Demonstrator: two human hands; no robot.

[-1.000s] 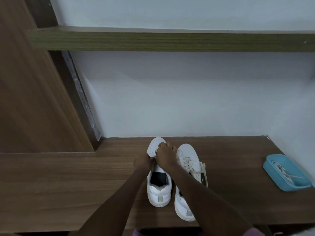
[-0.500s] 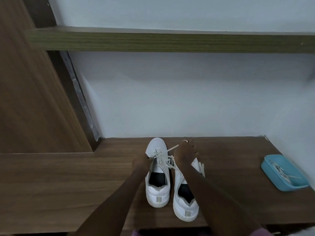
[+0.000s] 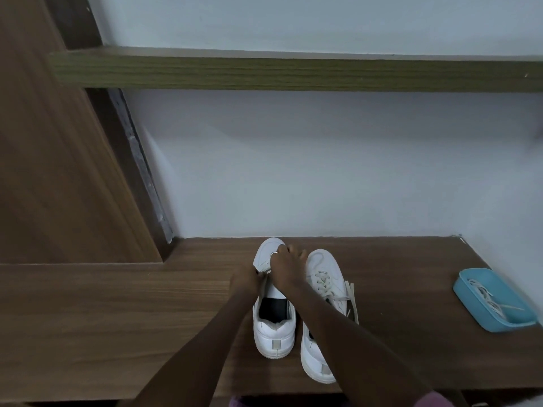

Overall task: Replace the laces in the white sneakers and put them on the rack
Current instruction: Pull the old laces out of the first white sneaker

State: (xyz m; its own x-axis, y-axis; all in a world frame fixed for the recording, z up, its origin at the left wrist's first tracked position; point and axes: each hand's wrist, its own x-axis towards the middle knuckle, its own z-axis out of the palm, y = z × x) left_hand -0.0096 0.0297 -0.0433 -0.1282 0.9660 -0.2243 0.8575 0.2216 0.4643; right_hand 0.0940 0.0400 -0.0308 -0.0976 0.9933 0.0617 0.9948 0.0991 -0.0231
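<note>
Two white sneakers stand side by side on the wooden shelf (image 3: 117, 318), toes toward the wall. Over the lace area of the left sneaker (image 3: 273, 333) are both hands. My left hand (image 3: 245, 279) pinches a lace end at the shoe's left side. My right hand (image 3: 286, 267) is curled over the front eyelets, and its grip on the lace is hidden beneath it. The right sneaker (image 3: 323, 277) is laced, with loose cream lace ends trailing off its right side.
A blue tray (image 3: 470, 298) holding a loose white lace sits at the shelf's right end near the wall. An upper wooden shelf (image 3: 293, 73) runs across above. A wooden side panel (image 3: 58, 171) closes the left.
My right hand, which had pulled a lace out to the right over the right sneaker, has come back onto the left sneaker's front. My left hand stays at that shoe's side.
</note>
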